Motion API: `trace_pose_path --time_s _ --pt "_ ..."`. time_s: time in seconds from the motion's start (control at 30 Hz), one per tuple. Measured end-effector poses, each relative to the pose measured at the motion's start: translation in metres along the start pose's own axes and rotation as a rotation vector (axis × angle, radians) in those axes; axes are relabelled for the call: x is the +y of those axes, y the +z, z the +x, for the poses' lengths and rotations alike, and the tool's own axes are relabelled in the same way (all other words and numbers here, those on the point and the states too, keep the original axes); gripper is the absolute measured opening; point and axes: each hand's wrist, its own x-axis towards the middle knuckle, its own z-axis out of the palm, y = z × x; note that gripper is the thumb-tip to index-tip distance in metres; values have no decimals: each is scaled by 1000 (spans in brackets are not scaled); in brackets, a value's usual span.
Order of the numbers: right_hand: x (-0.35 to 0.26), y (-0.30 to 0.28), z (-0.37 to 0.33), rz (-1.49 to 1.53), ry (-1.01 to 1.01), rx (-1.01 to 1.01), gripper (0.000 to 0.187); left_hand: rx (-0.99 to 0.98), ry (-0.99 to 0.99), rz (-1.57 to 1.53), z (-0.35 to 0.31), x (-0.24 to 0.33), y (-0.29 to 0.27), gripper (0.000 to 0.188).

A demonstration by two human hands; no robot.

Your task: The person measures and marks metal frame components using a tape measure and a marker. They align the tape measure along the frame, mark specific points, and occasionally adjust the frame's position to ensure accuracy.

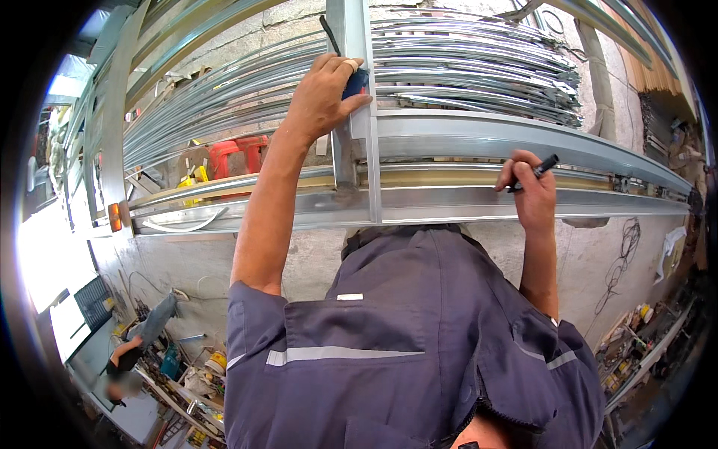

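Observation:
My left hand (323,93) rests on an upright metal profile (348,22) of the frame, its fingers closed over a dark blue object (355,83). Most of that object is hidden under the palm, so its kind is unclear. A thin black strip (330,36) sticks out past the fingers. Over the near rail (479,197), to the right, my right hand (529,191) grips a black marker (535,173) that lies slantwise across the fingers. The marker's tip end points left, apart from the left hand.
Long thin metal strips (471,71) lie in bundles behind the rails. Red tools (238,156) and a yellow item (193,176) sit left inside the frame. Cables (621,254) trail over the concrete floor at right. Another person (146,329) is at the lower left near cluttered shelves.

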Motion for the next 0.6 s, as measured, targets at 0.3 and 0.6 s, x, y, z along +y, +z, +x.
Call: trace_pose_path --time_s 0.3,0.6 --pt "-36 100 57 -310 64 -261 19 528 -533 -1356 -27 3 -39 55" --pt "-39 143 59 -454 117 -970 23 540 -698 -1564 -166 197 -58 91"
